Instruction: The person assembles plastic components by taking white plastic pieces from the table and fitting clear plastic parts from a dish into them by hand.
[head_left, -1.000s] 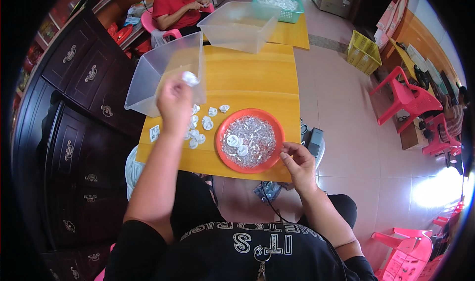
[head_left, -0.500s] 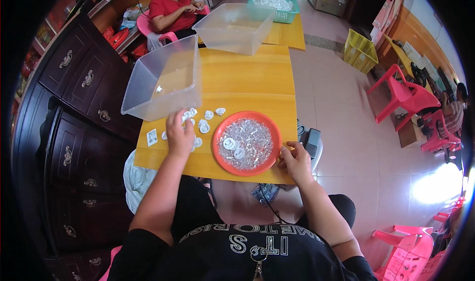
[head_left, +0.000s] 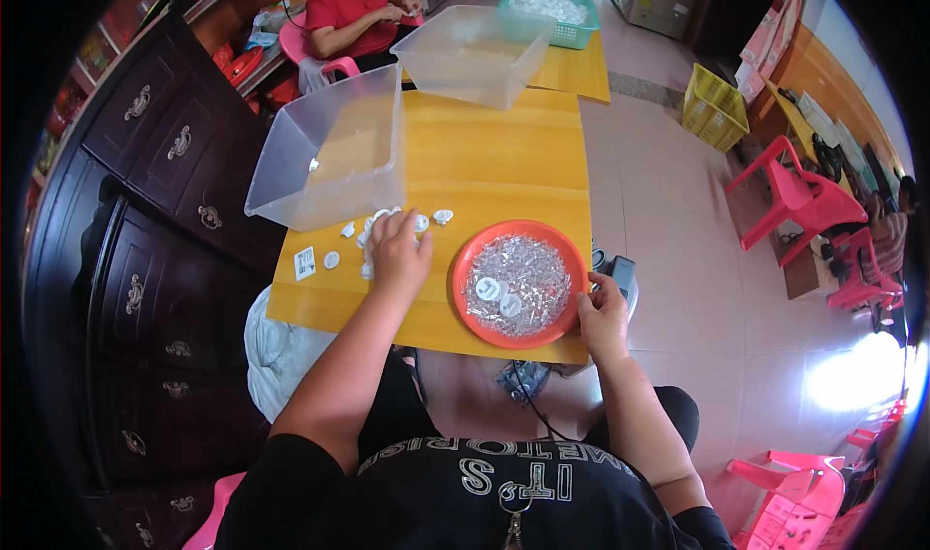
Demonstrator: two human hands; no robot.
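Observation:
A shallow orange plate (head_left: 464, 310), filled with small clear plastic pieces (head_left: 533, 271), lies near the front right of the yellow table. Two round white plastic parts (head_left: 488, 290) rest on top of these pieces. My right hand (head_left: 604, 320) grips the plate's right rim with thumb and fingers. To the left of the plate, my left hand (head_left: 398, 256) lies palm down over a cluster of white plastic parts, its fingers spread. It partly hides them. Nearby are a separate white part (head_left: 443, 217) and a flat white disc (head_left: 331, 259).
Beyond my left hand stands a clear plastic bin (head_left: 325, 197); another clear bin (head_left: 465, 66) is farther back. A printed white card (head_left: 304, 262) lies at the table's left edge. A person in red (head_left: 354, 17) sits at the far left, near a green basket (head_left: 552, 17).
The plate has slid right across the table with my right hand at its rim. My left hand has moved right over the white parts, uncovering the flat disc.

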